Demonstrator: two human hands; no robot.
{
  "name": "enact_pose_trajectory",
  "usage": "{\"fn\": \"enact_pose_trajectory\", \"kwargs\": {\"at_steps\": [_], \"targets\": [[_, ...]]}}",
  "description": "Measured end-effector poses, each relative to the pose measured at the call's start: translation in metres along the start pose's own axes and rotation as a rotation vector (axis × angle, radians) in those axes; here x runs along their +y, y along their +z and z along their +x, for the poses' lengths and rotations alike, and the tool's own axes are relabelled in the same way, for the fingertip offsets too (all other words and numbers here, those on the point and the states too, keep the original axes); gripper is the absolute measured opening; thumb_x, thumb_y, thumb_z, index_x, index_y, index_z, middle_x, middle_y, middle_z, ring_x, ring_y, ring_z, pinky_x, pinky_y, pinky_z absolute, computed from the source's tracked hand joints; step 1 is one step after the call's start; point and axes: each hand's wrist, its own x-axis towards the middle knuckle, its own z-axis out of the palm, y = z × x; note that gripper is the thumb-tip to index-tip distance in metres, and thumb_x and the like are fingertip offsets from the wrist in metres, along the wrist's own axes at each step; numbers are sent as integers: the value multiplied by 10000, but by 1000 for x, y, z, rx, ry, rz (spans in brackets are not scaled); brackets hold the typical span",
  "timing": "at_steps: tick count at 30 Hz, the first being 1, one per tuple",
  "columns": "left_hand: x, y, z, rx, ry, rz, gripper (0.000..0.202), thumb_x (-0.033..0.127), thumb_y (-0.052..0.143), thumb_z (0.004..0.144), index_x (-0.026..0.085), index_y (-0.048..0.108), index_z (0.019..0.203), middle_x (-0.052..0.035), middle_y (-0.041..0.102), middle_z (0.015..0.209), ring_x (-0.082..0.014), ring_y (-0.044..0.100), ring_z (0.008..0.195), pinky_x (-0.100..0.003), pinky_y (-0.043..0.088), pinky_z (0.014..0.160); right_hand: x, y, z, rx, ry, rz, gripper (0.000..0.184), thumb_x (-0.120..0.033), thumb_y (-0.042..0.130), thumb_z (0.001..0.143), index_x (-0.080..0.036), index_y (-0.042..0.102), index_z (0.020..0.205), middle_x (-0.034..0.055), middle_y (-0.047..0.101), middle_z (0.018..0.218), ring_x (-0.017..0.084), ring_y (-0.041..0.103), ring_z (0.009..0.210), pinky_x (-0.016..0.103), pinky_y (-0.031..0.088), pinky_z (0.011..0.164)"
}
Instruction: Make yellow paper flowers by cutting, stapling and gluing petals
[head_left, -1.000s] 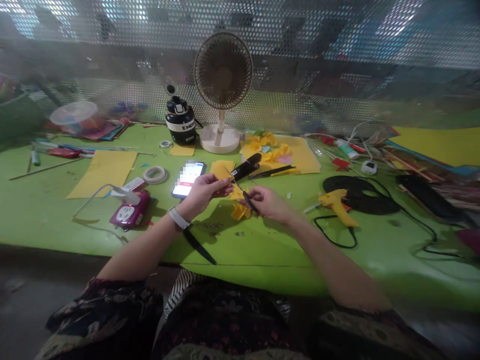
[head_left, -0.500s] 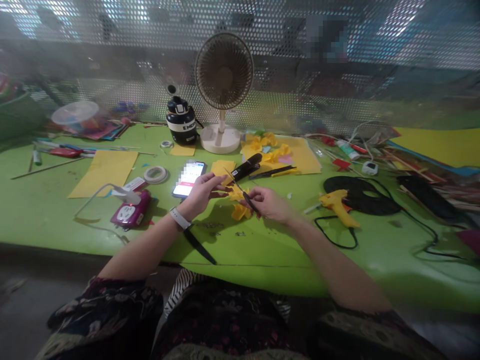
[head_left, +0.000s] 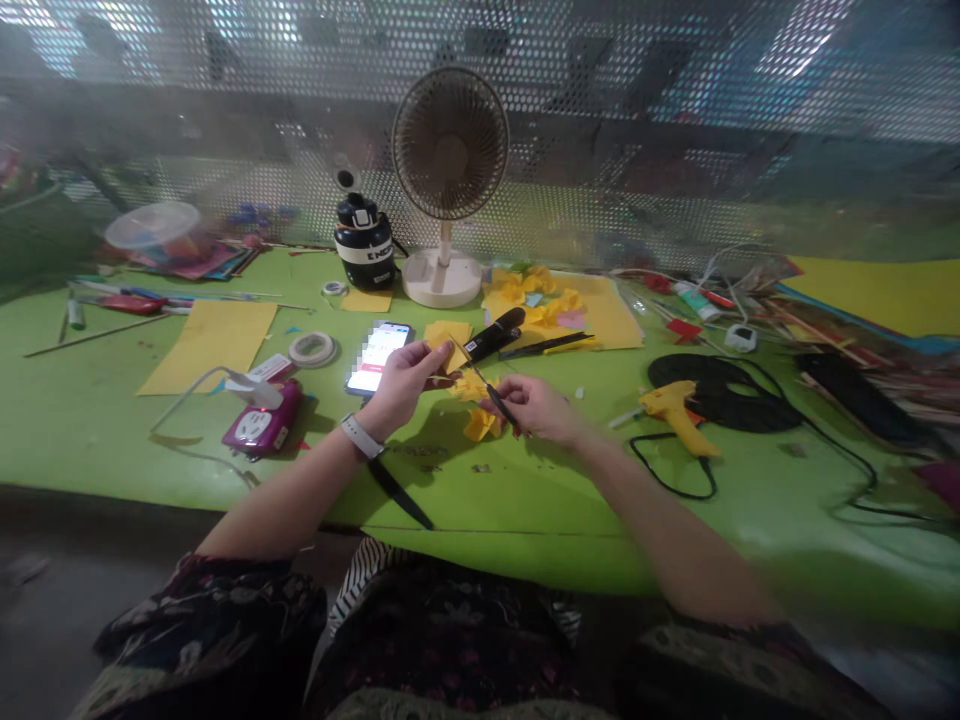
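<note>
My left hand (head_left: 405,378) is closed in a pinch on a small piece of yellow paper (head_left: 452,358), held just above the green table (head_left: 112,430). My right hand (head_left: 534,407) grips small black scissors (head_left: 480,377), whose thin blades point up and left to the paper. Yellow paper cuttings (head_left: 480,423) lie on the table under both hands. A white watch sits on my left wrist.
Behind the hands lie a lit phone (head_left: 377,356), a black knife-like tool (head_left: 492,334), tape rolls, yellow sheets (head_left: 210,345) and yellow paper flowers (head_left: 536,297). A desk fan (head_left: 448,180) and black bottle (head_left: 363,243) stand at the back. A yellow glue gun (head_left: 677,413) with black cord lies right; a pink power adapter (head_left: 261,425) left.
Both hands stay over the same spot. The left hand has turned the yellow paper slightly and the scissors have shifted a little against it.
</note>
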Motion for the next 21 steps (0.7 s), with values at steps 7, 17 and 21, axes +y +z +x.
{"fn": "enact_pose_trajectory", "kwargs": {"at_steps": [7,17,21], "targets": [[0,0,0,-11,3,8,465,504,860,663,142,574,728,22,622,690,-116,697,621,-233,588,625,0,0,-1,-9,-1,15,464,-498,872,670,-196,532,764,-49,591,585,58,447,430,202,358,398],[0,0,-1,-43,-3,-4,468,497,867,655,139,568,700,32,601,668,-103,680,615,-251,609,670,-4,3,-1,2,41,13,446,-462,867,696,-191,520,767,-51,617,550,54,458,397,192,367,384],[0,1,-2,-38,-1,-10,467,489,871,650,137,567,694,28,605,686,-101,677,616,-261,617,681,-6,2,-3,-1,38,29,463,-463,881,676,-195,512,758,-55,617,546,51,456,381,190,362,372]]}}
